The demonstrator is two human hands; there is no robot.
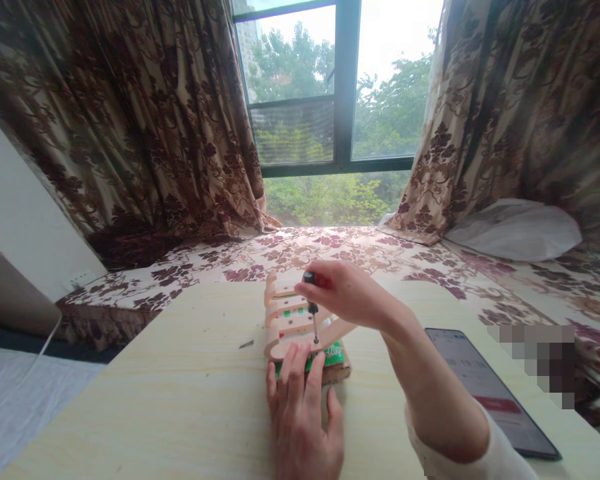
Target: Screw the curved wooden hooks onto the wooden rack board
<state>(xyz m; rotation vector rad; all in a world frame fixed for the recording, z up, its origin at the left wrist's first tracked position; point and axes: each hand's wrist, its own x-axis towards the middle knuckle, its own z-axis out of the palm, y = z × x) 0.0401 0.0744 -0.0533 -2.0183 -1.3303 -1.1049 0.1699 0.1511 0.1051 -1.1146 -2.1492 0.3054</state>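
A screwdriver (pixel 315 325) with a dark handle stands nearly upright in my right hand (pixel 333 287), whose fingers are wrapped round the handle. Its tip meets a screw in the front slat of a pale wooden slatted piece (pixel 290 325). Dark screw heads show in the slats behind. Under the wood lies a green-labelled box or block (pixel 337 357), partly covered. My left hand (pixel 305 413) lies with its fingers stretched out over the front slat and the box, pressing from above. A loose screw (pixel 247 345) rests on the table to the left.
The pale table (pixel 170 387) has rounded far corners and a few small crumbs. At its right lies a tablet or large phone (pixel 495 393). Beyond are a flower-patterned covered ledge (pixel 325 250), curtains (pixel 180 133) and a window. A white bag (pixel 520 230) sits on the ledge.
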